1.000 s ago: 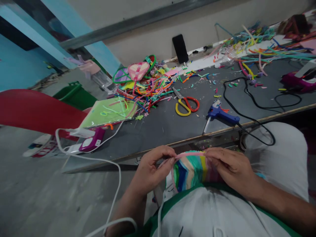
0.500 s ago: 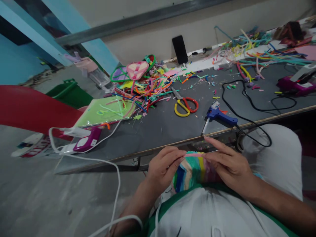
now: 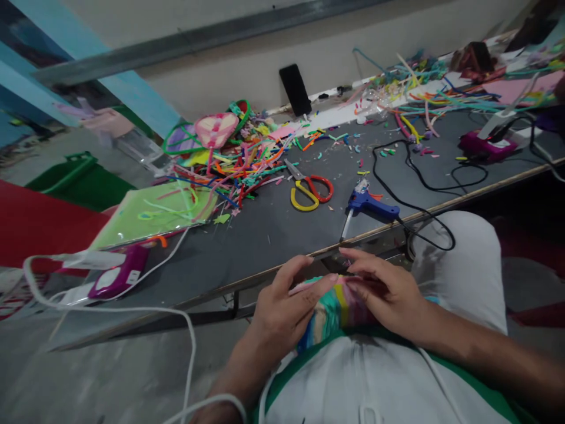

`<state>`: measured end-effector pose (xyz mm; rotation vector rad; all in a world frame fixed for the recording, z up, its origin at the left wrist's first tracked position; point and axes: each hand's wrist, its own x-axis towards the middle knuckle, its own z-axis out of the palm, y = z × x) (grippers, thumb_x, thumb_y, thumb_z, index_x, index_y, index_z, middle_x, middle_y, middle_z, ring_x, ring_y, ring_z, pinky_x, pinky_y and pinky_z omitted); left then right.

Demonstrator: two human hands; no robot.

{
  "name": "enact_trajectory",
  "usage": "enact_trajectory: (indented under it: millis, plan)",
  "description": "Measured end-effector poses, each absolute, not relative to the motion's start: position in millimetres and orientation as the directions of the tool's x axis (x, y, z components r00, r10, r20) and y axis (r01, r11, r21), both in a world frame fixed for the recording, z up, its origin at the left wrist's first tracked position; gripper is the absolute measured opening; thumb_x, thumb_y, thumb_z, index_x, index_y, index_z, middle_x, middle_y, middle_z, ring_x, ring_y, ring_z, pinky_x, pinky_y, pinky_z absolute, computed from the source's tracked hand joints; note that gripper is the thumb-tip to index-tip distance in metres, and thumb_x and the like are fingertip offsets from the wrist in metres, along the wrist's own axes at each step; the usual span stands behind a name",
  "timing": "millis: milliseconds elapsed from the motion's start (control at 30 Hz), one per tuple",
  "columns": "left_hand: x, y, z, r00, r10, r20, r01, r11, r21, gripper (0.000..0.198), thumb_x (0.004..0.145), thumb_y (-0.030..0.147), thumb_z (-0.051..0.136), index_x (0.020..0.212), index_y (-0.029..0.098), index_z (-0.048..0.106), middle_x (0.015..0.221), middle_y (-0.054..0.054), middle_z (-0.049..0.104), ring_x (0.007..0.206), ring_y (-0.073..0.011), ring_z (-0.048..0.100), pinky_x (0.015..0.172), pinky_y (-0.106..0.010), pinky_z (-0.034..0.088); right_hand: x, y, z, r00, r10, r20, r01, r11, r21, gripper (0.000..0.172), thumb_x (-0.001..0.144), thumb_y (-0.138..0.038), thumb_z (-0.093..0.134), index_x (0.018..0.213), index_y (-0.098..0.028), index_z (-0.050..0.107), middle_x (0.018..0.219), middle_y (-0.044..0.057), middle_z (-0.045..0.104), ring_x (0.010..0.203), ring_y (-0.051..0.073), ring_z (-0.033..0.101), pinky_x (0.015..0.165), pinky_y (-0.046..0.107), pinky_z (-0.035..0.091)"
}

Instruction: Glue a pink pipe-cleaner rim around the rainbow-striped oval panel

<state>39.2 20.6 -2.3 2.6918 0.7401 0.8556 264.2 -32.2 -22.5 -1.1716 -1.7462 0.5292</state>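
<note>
My left hand point(image 3: 282, 309) pinches a thin pink pipe cleaner point(image 3: 301, 287), its index finger and thumb reaching toward the right. Facing it, my right hand point(image 3: 391, 294) has its fingers bent and closed near the other end of that pipe cleaner. Under both hands, against my lap, lies a striped multicoloured piece point(image 3: 327, 312) in blue, cream, teal, yellow and mauve; my hands partly cover it. Just beyond, at the table's edge, rests a blue glue gun point(image 3: 375, 206) with a glue stick out of its back. Red-and-yellow-handled scissors point(image 3: 311, 193) lie left of it.
Pipe cleaner scraps point(image 3: 247, 171) pile up on the grey table point(image 3: 247, 247). A phone point(image 3: 295, 91) leans on the wall. A green sheet pack point(image 3: 154, 212) and purple power strip point(image 3: 119, 274) sit left. A black cord point(image 3: 424, 182) loops rightward; a white cable point(image 3: 192, 341) hangs nearby.
The view has turned right, so the table's things shift left. My hands have come closer together; the pink pipe cleaner, stretched between them before, is now mostly covered by fingers.
</note>
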Motion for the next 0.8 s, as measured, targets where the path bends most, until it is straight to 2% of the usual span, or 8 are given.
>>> enact_trajectory:
  millis: [133,267,367,467,600,667,800]
  plan:
    - [40.7,23.0,-2.1,0.723,0.523,0.451,0.379,-0.847,0.374,0.046,0.086,0.002,0.051,0.124,0.025,0.06,0.13,-0.011,0.042,0.118,-0.02,0.052,0.088,-0.026,0.054,268.7,-34.4,-23.6,-0.128,0.9,0.417,0.381,0.432,-0.817,0.035,0.081,-0.004,0.054,0.11,-0.023,0.051,0.134,0.011,0.058,0.118,0.019,0.059,0.09,0.033,0.053]
    - [39.9,24.4,-2.3,0.711,0.554,0.433,0.381,-0.821,0.425,0.042,0.086,0.003,0.052,0.12,0.024,0.062,0.122,-0.009,0.048,0.111,-0.0185,0.055,0.088,-0.027,0.053,274.8,-39.1,-24.3,-0.115,0.95,0.292,0.144,0.307,-0.941,0.033,0.088,-0.008,0.047,0.116,-0.025,0.043,0.143,0.014,0.048,0.09,0.015,0.07,0.073,0.03,0.058]
    - [41.0,24.6,-0.8,0.718,0.563,0.408,0.38,-0.809,0.448,0.04,0.086,0.002,0.052,0.119,0.023,0.062,0.119,-0.009,0.05,0.108,-0.0174,0.055,0.084,-0.025,0.052,278.1,-42.2,-23.6,-0.062,0.973,0.223,0.057,0.227,-0.972,0.032,0.091,-0.011,0.045,0.118,-0.026,0.041,0.142,0.013,0.049,0.091,0.015,0.069,0.077,0.032,0.058]
    - [42.9,24.8,2.1,0.733,0.555,0.394,0.375,-0.813,0.446,0.041,0.086,0.001,0.05,0.118,0.022,0.063,0.119,-0.008,0.05,0.107,-0.0165,0.055,0.084,-0.024,0.051,281.0,-43.3,-20.9,-0.006,0.99,0.142,0.059,0.142,-0.988,0.029,0.092,-0.014,0.045,0.118,-0.025,0.045,0.134,0.011,0.057,0.101,0.017,0.067,0.086,0.035,0.057]
    - [43.5,25.1,4.9,0.736,0.557,0.386,0.365,-0.806,0.466,0.041,0.085,0.0,0.05,0.118,0.022,0.063,0.119,-0.007,0.05,0.107,-0.0154,0.056,0.085,-0.023,0.05,283.5,-43.6,-16.1,0.021,0.998,0.058,0.152,0.054,-0.987,0.021,0.09,-0.017,0.048,0.108,-0.022,0.059,0.118,0.008,0.068,0.108,0.02,0.065,0.088,0.037,0.056]
    - [42.9,25.1,4.8,0.731,0.56,0.39,0.364,-0.803,0.471,0.042,0.085,0.0,0.05,0.118,0.023,0.063,0.119,-0.007,0.05,0.107,-0.0155,0.056,0.085,-0.022,0.05,282.9,-44.6,-14.5,0.012,0.997,0.082,0.202,0.077,-0.976,0.019,0.089,-0.018,0.051,0.103,-0.021,0.064,0.117,0.008,0.07,0.107,0.021,0.066,0.089,0.037,0.056]
    - [40.7,24.8,2.5,0.719,0.572,0.395,0.379,-0.799,0.467,0.042,0.086,0.001,0.05,0.118,0.024,0.063,0.118,-0.007,0.051,0.106,-0.016,0.057,0.085,-0.024,0.051,278.2,-47.0,-13.9,0.03,0.967,0.251,0.313,0.23,-0.922,0.017,0.085,-0.017,0.058,0.098,-0.021,0.069,0.113,0.009,0.072,0.104,0.02,0.068,0.088,0.035,0.056]
